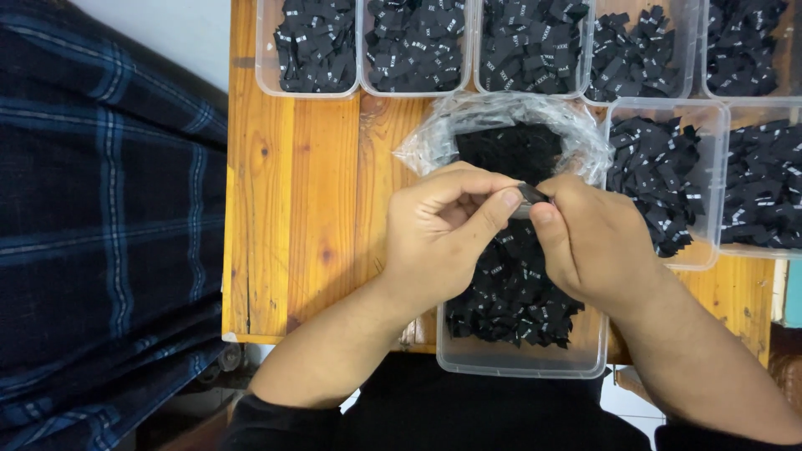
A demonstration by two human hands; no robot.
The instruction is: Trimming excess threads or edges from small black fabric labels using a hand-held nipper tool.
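Note:
My left hand (pixel 443 230) and my right hand (pixel 589 238) meet over the wooden table, both pinching one small black fabric label (pixel 530 196) between thumbs and fingertips. Under the hands stands a clear plastic tub (pixel 518 359) heaped with black labels that carry small white marks. Just beyond the hands lies an open clear plastic bag (pixel 501 117) with more black labels inside.
Several clear tubs of black labels line the table's far edge (pixel 317 50) and the right side (pixel 668 175). Bare wooden tabletop (pixel 292 209) lies to the left. A dark blue plaid cloth (pixel 100 225) covers the far left of the view.

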